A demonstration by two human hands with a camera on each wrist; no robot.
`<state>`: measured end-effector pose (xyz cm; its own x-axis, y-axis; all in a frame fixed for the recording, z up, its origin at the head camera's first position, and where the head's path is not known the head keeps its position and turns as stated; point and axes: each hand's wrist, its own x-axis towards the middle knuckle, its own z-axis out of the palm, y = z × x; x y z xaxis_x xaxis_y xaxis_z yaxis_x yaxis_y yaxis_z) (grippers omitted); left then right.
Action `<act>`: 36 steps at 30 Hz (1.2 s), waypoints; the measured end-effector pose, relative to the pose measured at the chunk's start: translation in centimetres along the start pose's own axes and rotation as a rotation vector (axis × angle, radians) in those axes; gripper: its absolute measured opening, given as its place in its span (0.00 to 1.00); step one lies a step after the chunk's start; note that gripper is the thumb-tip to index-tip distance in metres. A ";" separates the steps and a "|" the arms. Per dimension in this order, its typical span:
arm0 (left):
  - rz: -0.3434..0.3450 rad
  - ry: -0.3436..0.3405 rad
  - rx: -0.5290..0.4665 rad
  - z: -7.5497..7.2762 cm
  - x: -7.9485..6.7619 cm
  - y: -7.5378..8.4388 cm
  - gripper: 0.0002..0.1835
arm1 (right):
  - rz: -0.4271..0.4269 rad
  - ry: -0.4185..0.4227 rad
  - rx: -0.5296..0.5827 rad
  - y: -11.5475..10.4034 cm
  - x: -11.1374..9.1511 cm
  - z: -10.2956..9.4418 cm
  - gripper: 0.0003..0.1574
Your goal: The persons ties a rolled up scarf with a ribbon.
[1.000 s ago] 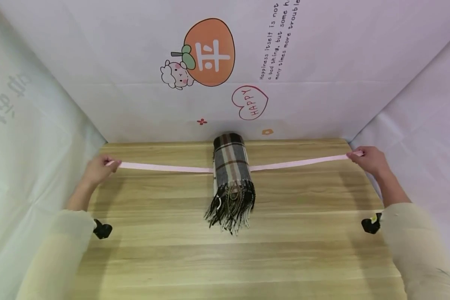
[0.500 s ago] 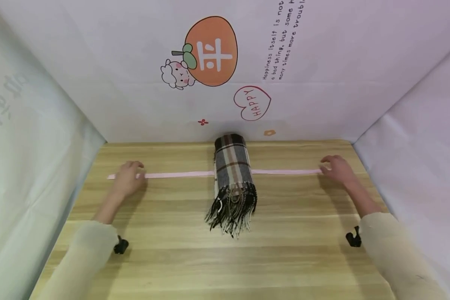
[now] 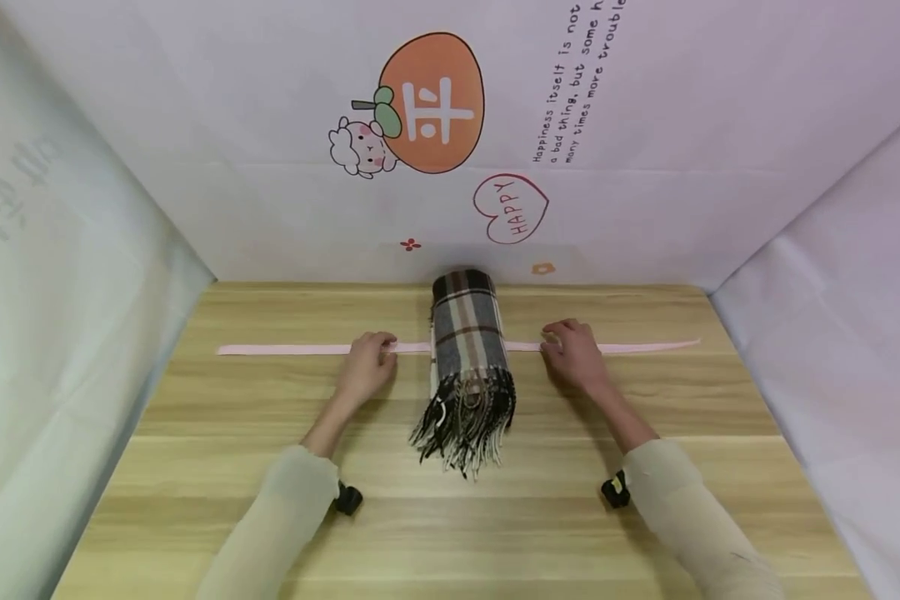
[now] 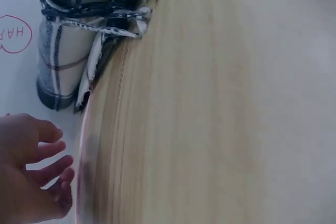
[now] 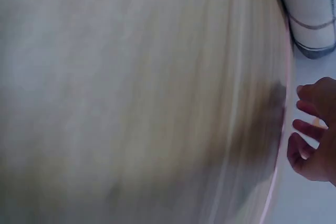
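Note:
A rolled plaid scarf (image 3: 465, 325) in grey, white, brown and black stands out at the middle of the table's far side, its fringe towards me. Under it runs a flat pink ribbon (image 3: 285, 350), stretching out to both sides. My left hand (image 3: 367, 362) is over the ribbon left of the roll, fingers loosely bent with nothing in them. On the other side my right hand (image 3: 573, 354) hovers over the ribbon, its fingers also relaxed and holding nothing. Both wrist views show the left fingers (image 4: 50, 174) and right fingers (image 5: 307, 129) apart from the scarf.
The wooden table (image 3: 450, 533) meets a white printed backdrop (image 3: 285, 225) directly behind the scarf. White sheets (image 3: 855, 292) hang along the left and right edges. A black wrist device (image 3: 348, 500) sits by the left sleeve, and another black device (image 3: 615, 490) by the right.
Both hands have let go of the ribbon ends and moved inward towards the scarf. The ribbon, earlier held up and stretched, now lies along the table. The scarf has stayed in place.

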<state>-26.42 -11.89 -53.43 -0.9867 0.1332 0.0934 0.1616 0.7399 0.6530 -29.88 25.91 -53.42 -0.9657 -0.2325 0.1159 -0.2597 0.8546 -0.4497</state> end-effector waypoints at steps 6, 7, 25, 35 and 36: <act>-0.014 -0.065 0.165 1.3 2.4 0.5 0.16 | -0.037 -0.012 -0.065 -0.5 1.1 1.2 0.14; -0.021 -0.080 0.184 1.5 2.6 0.6 0.13 | -0.035 -0.023 -0.075 -0.5 1.2 1.4 0.12; 0.009 -0.359 -0.031 -1.7 4.1 1.4 0.16 | -0.035 -0.370 0.146 -0.4 2.3 -2.3 0.15; -0.158 -0.242 -0.297 -2.1 3.9 0.6 0.20 | 0.082 -0.463 0.581 0.1 1.5 -3.6 0.20; -0.168 -0.240 -0.300 -2.1 4.0 0.6 0.21 | 0.090 -0.452 0.599 0.0 1.4 -3.6 0.20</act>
<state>-30.30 -12.25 -51.08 -0.9611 0.2028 -0.1876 -0.0485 0.5446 0.8373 -31.22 27.23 -50.02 -0.8531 -0.4517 -0.2611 -0.0075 0.5110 -0.8595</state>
